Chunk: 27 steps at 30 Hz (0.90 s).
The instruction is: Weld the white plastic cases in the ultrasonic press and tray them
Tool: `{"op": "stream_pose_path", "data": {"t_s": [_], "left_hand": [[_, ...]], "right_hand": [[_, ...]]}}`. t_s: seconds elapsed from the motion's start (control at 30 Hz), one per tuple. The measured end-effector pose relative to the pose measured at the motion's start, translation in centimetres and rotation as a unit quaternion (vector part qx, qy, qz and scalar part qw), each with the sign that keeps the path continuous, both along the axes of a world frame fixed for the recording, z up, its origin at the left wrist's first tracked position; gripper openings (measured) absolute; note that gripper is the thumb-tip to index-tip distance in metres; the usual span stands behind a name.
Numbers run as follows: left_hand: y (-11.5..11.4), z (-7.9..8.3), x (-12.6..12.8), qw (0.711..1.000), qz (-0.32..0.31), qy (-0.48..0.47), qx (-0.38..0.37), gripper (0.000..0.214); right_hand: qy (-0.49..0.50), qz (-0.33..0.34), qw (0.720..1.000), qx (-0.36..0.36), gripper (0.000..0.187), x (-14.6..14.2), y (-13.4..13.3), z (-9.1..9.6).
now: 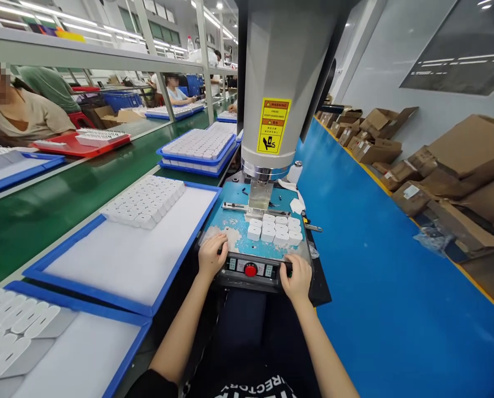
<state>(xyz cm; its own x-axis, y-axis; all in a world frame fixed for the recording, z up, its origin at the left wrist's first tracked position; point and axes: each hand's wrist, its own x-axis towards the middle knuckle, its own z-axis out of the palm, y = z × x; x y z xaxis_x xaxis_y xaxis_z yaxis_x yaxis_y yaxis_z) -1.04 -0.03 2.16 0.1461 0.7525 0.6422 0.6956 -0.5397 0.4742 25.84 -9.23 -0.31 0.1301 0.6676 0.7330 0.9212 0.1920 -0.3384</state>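
At the front left corner of the press base [235, 281], my left hand [212, 255] curls its fingers round the edge, thumb by a dark knob. My right hand [297, 277] grips the front right corner in the same way. Between them on the front panel is a red button [250, 269]. Several small white plastic housings [280, 235] stand in rows on the blue work plate [247, 248], nearer to my right hand. Behind them the metal press head [260, 194] is lowered over a fixture; what lies under it is partly hidden.
Blue-rimmed trays [93, 290] with white housings stand at my left, along a green conveyor belt [147, 149]. A red tray [106, 145] lies before a seated person [35, 113]. A white bottle [295, 172] stands behind the plate. Cardboard boxes [471, 149] line the right wall.
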Motion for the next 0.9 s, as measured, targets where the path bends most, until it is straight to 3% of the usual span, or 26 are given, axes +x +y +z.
{"op": "stream_pose_path", "data": {"t_s": [0.13,0.23,0.3,0.43,0.53,0.6,0.7,0.8,0.9], "left_hand": [[0.0,0.4,0.7,0.998,0.029,-0.029,-0.039,0.022],[1.3,1.7,1.3,0.995,0.026,-0.048,-0.082,0.025],[3.0,3.2,2.0,0.992,-0.023,-0.050,-0.116,0.025],[6.6,5.9,4.0,0.965,-0.180,-0.050,-0.184,0.033],[8.1,6.2,5.3,0.934,-0.263,-0.061,-0.234,0.032],[8.5,5.6,5.7,0.921,-0.283,-0.082,-0.256,0.032],[8.5,5.0,5.5,0.913,-0.280,-0.129,-0.267,0.037],[8.0,5.5,5.2,0.911,-0.273,-0.177,-0.252,0.039],[7.5,7.2,5.6,0.907,-0.286,-0.200,-0.235,0.035]], "right_hand": [[0.003,-0.001,1.000,0.003,0.021,0.0,0.0,0.0],[0.000,-0.005,1.000,0.005,0.022,0.0,0.1,0.0],[-0.006,-0.011,1.000,0.009,0.024,0.0,0.2,-0.1],[-0.012,-0.022,1.000,0.018,0.026,0.0,0.5,-0.3],[-0.003,-0.012,1.000,0.014,0.027,0.0,0.3,-0.4],[0.021,0.000,1.000,0.009,0.026,0.0,0.0,-0.1],[0.101,0.023,0.994,0.022,0.026,-0.1,0.0,1.7],[0.120,0.079,0.988,0.054,0.022,-0.2,1.9,5.7],[0.070,0.175,0.982,-0.022,0.024,-0.3,5.7,10.2]]}}
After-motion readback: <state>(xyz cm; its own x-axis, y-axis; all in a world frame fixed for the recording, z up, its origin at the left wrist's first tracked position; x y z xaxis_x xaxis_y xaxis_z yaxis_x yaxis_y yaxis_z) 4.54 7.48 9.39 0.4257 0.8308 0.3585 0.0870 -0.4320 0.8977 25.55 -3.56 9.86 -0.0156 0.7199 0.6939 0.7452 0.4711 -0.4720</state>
